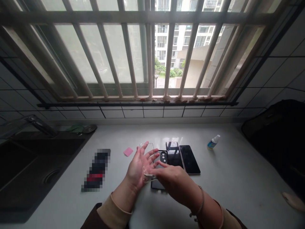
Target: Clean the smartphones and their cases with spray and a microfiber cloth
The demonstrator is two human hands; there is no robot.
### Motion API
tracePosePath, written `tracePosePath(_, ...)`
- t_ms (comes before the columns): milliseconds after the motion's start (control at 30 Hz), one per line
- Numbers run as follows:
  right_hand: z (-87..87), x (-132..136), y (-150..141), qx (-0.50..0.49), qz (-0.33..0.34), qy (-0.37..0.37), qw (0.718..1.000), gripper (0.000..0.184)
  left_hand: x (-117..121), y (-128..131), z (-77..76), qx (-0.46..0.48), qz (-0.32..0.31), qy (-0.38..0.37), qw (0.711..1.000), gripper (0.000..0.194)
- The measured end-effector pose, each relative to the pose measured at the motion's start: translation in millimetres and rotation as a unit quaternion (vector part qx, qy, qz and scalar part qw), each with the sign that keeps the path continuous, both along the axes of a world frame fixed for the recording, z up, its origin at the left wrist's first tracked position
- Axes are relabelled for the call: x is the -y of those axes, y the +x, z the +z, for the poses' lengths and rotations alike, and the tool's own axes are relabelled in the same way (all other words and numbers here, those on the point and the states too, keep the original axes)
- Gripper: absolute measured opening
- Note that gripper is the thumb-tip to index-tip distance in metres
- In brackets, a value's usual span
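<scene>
A clear, flexible plastic phone case (147, 160) stands tilted above the middle of the worktop, toward its front edge, held between the person's bare hands. The left hand (136, 167) lies palm-up with its fingers spread wide, the case leaning against them rather than clasped. The right hand (170, 181) reaches across with its fingers extended, their tips at the case's lower edge; whether they pinch it or only touch it cannot be told. Under the hands lies a black smartphone (157, 185) with a twin-lens camera bump, just beside a glossy black smartphone (174, 154) and a matt-looking black smartphone (189, 159). With so loose a hold, the slippery case could slide off the open left fingers and drop onto the phones, and a careless sweep of the right hand could knock them out of line.
</scene>
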State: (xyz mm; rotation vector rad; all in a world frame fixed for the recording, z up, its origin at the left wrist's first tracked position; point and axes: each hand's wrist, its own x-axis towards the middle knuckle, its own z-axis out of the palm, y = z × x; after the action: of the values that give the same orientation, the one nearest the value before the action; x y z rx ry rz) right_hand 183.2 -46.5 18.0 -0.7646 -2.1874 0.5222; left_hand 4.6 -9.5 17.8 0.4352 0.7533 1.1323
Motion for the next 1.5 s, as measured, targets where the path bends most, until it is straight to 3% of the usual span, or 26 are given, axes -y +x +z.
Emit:
tracePosePath(133, 9.7, -3, 11, -0.110, -0.211, -0.047, 0.970, 0.026, 4, 9, -2.2, -0.038, -0.016, 0.017, 0.999, 0.068)
tracePosePath(233, 5.0, -5, 16, -0.112, -0.296, 0.023, 0.948, 0.027, 11, 17, -7.8, -0.079, -0.046, 0.018, 0.996, 0.069)
tracePosePath(333, -8.5, -9, 12, -0.047, -0.263, 0.086, 0.960, 0.035, 17, 24, -14.4, -0.077, -0.079, 0.033, 0.993, 0.067)
tracePosePath(433, -23.0, -16, 2, 0.016, -0.199, 0.097, 0.975, 0.040, 19, 27, -20.0, -0.045, -0.085, 0.059, 0.994, 0.059)
tracePosePath(533, -30.1, -21, -6, 0.046, -0.169, 0.100, 0.979, 0.040, 17, 27, -23.0, -0.031, -0.051, 0.049, 0.997, 0.053)
tracePosePath(733, -26.9, -13, -14, 0.077, -0.092, 0.096, 0.988, 0.034, 7, 19, -15.8, -0.042, 0.055, 0.042, 0.997, 0.059)
tracePosePath(900, -26.3, -1, -17, 0.093, -0.027, 0.046, 0.994, 0.033, -1, 4, -4.6, -0.047, 0.111, 0.059, 0.991, 0.057)
tracePosePath(1067, -11.8, 0, -9, -0.001, -0.028, -0.083, 0.996, 0.027, 0, 3, 0.1, -0.059, 0.089, 0.052, 0.993, 0.065)
tracePosePath(1167, -3.7, -5, -5, -0.142, -0.095, -0.205, 0.964, 0.024, 6, 11, -3.3, -0.059, 0.059, 0.069, 0.994, 0.068)
tracePosePath(1300, -3.8, -13, -5, -0.312, -0.107, -0.330, 0.884, 0.036, 18, 26, -14.4, -0.031, -0.025, 0.103, 0.994, 0.067)
tracePosePath(1400, -5.5, -12, -8, -0.366, -0.094, -0.368, 0.850, 0.039, 22, 33, -23.1, -0.047, -0.057, 0.125, 0.989, 0.067)
tracePosePath(1500, -4.9, -7, -11, -0.399, -0.066, -0.363, 0.839, 0.035, 23, 33, -26.6, -0.056, -0.050, 0.126, 0.989, 0.066)
